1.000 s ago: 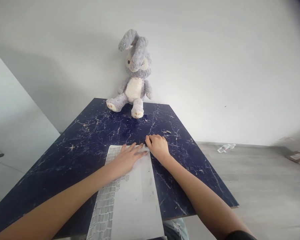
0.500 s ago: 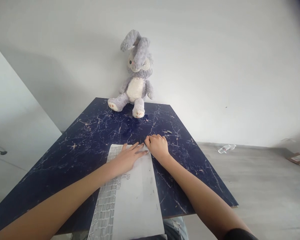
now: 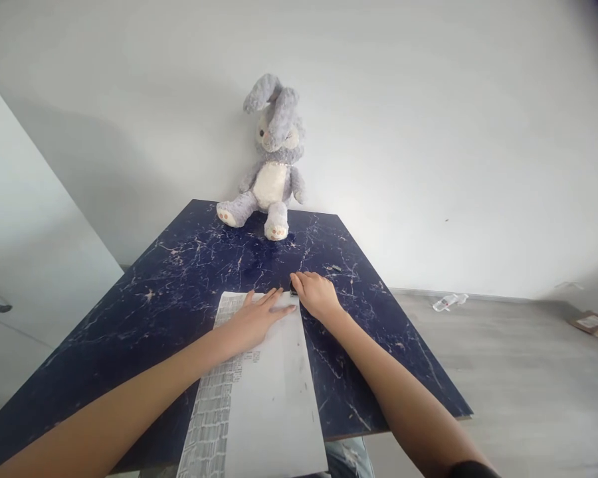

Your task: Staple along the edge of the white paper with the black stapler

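Note:
A long stack of paper (image 3: 274, 411) lies on the dark blue marbled table (image 3: 179, 265), its near end passing over the front edge. Grey print runs down its left side; the rest is mostly white, with small dark marks near the right edge. My left hand (image 3: 252, 322) rests flat on the far part of the paper, fingers spread. At the far right corner my right hand (image 3: 317, 295) is closed around a small black stapler (image 3: 293, 291). Only the stapler's front end shows at the paper's corner; the fingers cover the remainder.
A grey plush rabbit (image 3: 274, 166) sits at the table's far end against the white wall. Beyond my right hand lies a small greyish strip (image 3: 335, 268). A clear plastic item (image 3: 450, 303) and a brown package (image 3: 593, 322) are on the floor at right.
The stapler's black front end now shows beside my right fingers, where it was hidden before. My left hand stays flat on the paper. The whole view has shifted slightly.

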The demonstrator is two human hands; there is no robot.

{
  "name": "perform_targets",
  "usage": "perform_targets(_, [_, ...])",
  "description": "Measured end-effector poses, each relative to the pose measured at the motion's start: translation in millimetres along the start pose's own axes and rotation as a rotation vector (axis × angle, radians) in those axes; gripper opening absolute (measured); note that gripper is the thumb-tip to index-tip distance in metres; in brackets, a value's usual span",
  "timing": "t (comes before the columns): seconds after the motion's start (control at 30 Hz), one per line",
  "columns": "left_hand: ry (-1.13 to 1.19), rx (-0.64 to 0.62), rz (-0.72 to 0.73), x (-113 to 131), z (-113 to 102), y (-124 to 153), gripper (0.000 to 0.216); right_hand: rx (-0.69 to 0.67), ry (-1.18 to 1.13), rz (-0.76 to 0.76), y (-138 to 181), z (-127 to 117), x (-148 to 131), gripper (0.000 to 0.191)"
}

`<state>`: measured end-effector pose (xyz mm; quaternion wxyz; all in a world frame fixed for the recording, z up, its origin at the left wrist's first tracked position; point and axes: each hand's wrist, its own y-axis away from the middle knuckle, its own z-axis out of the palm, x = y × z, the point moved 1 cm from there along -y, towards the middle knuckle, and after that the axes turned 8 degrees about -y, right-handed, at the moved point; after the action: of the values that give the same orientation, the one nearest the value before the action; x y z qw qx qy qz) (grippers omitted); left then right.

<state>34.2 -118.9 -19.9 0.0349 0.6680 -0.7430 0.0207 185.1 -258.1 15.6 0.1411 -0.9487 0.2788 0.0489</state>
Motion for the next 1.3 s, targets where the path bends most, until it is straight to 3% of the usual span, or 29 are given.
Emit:
perform_targets(0.13, [-0.015, -0.009, 0.011, 1.0, -1.8, 2.6, 0.105, -0.129, -0.119, -0.168, 3.4, -20.0, 21.9, 0.027])
perform_targets(0.23, [-0.017, -0.015, 0.005, 0.1, -3.3, 4.3, 0.107, -0.192, -0.121, -0.212, 4.3, -28.4, 37.5, 0.024])
perform_targets(0.4, [0.018, 0.005, 0.014, -3.8, 0.1, 5.2, 0.101, -0.201, -0.057, -0.021, 3.2, -31.6, 55.1, 0.021])
perform_targets(0.57, [0.004, 0.010, -0.001, -0.5, -2.0, 3.2, 0.101, -0.048, -0.053, 0.198, -1.4, -29.6, 61.7, 0.021])
perform_targets(0.63, [0.043, 0.114, -0.024, -5.3, -10.7, 2.7, 0.088, 0.040, -0.171, 0.235, -1.9, -28.7, 54.9, 0.018])
perform_targets(0.7, [0.113, 0.324, -0.124, -20.3, -23.7, 5.3, 0.061, 0.094, -0.366, 0.183, 1.1, -26.5, 37.0, 0.017])
perform_targets(0.8, [0.185, 0.685, -0.365, -60.4, -41.0, 15.9, 0.032, 0.063, -0.640, -0.003, 11.3, -18.1, -7.7, 0.019])
perform_targets(0.87, [0.166, 0.805, -0.487, -90.2, -44.3, 22.5, 0.027, -0.035, -0.704, -0.098, 18.0, -8.7, -39.3, 0.021])
perform_targets(0.93, [0.153, 0.810, -0.574, -114.7, -40.3, 25.8, 0.024, -0.087, -0.680, -0.141, 22.7, 0.6, -62.9, 0.023])
perform_targets(1.03, [0.149, 0.713, -0.599, -133.1, -27.5, 24.1, 0.023, -0.105, -0.580, -0.197, 25.7, 9.5, -78.1, 0.024])
perform_targets(1.17, [0.111, 0.650, -0.551, -132.2, -15.0, 15.9, 0.025, -0.117, -0.494, -0.309, 24.4, 11.8, -75.4, 0.023])
perform_targets(1.3, [0.133, 0.629, -0.523, -126.8, -11.9, 12.2, 0.024, -0.134, -0.460, -0.279, 23.0, 9.3, -61.6, 0.021])
